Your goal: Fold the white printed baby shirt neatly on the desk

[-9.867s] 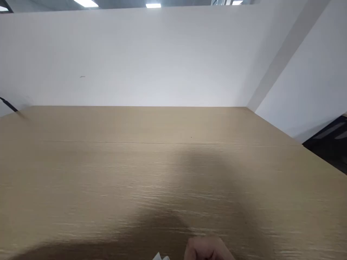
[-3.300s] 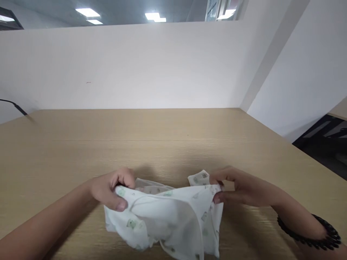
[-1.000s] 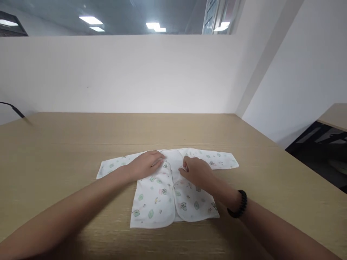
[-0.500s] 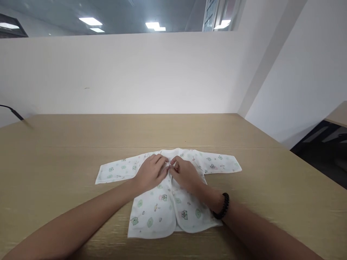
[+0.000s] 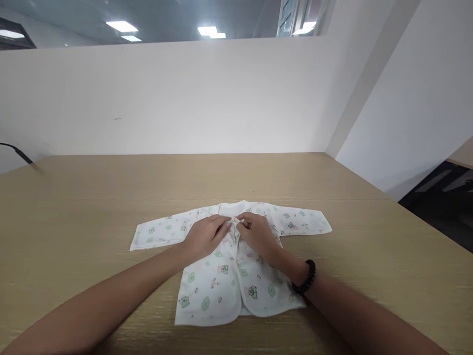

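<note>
A small white baby jacket (image 5: 210,291) with green and pink animal prints lies face up, its sleeves spread to both sides. Its front edges meet near the neck and part toward the rounded hem. My left hand (image 5: 207,236) pinches the front edge just below the collar, fingers closed on the fabric. Close beside it, my right hand (image 5: 256,234) pinches the other front edge between thumb and fingers. Whatever fastener may lie between the fingertips is hidden.
The jacket rests on a wood-grain table (image 5: 92,187). Behind it rises a white partition (image 5: 192,98), with a white wall (image 5: 410,98) on the right. A black cable (image 5: 18,152) reaches in at the left. A black bracelet (image 5: 306,277) circles my right wrist.
Both hands stay at the neck opening. My fingertips have shifted slightly and the fabric between them is bunched up a little more. The view has tilted slightly.
</note>
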`<action>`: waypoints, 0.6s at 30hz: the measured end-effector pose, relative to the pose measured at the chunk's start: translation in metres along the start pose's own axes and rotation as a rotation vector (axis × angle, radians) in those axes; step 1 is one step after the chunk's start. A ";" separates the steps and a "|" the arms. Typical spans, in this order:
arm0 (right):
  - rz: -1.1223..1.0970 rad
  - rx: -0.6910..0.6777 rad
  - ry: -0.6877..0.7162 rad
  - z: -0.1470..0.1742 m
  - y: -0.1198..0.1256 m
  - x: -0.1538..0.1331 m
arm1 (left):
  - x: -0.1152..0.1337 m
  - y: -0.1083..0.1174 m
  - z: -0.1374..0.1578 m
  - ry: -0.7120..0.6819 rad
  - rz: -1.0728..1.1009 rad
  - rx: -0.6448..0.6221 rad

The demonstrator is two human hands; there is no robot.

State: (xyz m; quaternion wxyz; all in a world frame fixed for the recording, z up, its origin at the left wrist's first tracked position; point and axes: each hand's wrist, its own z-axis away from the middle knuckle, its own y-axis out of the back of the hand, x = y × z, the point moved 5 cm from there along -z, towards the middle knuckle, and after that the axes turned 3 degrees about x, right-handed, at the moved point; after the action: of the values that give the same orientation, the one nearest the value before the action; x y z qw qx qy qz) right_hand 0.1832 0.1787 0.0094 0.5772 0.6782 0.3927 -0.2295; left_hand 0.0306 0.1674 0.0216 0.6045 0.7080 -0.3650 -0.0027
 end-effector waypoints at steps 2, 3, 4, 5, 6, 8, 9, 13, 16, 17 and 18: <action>-0.023 -0.005 -0.008 -0.001 -0.001 0.003 | -0.004 0.000 -0.001 0.047 0.098 -0.004; -0.032 -0.008 -0.013 -0.001 -0.002 0.004 | -0.006 0.000 -0.002 0.074 0.144 -0.014; -0.038 -0.010 -0.017 -0.001 -0.002 0.005 | -0.009 -0.002 -0.003 0.101 0.186 -0.023; -0.042 -0.010 -0.021 -0.001 -0.003 0.006 | -0.011 -0.003 -0.004 0.122 0.222 -0.027; -0.045 -0.010 -0.025 -0.001 -0.004 0.007 | -0.013 -0.004 -0.005 0.133 0.253 -0.023; -0.047 -0.011 -0.026 -0.002 -0.005 0.008 | -0.015 -0.004 -0.006 0.126 0.301 0.010; -0.046 -0.013 -0.024 -0.002 -0.005 0.007 | -0.015 -0.004 -0.007 0.112 0.317 0.027; -0.027 -0.022 -0.009 -0.001 -0.004 0.005 | -0.014 -0.005 -0.007 0.084 0.328 0.050; -0.007 -0.026 0.004 -0.001 -0.003 0.002 | -0.015 -0.005 -0.007 0.085 0.302 0.051; -0.001 -0.029 0.009 -0.001 -0.003 0.001 | -0.015 -0.005 -0.008 0.088 0.291 0.051; 0.005 -0.032 0.013 -0.001 -0.003 0.001 | -0.015 -0.006 -0.008 0.092 0.281 0.049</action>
State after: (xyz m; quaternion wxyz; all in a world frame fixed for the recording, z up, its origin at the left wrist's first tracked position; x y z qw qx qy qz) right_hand 0.1812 0.1796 0.0073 0.5859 0.6716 0.3982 -0.2171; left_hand 0.0260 0.1824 0.0120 0.5975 0.6638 -0.4324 0.1235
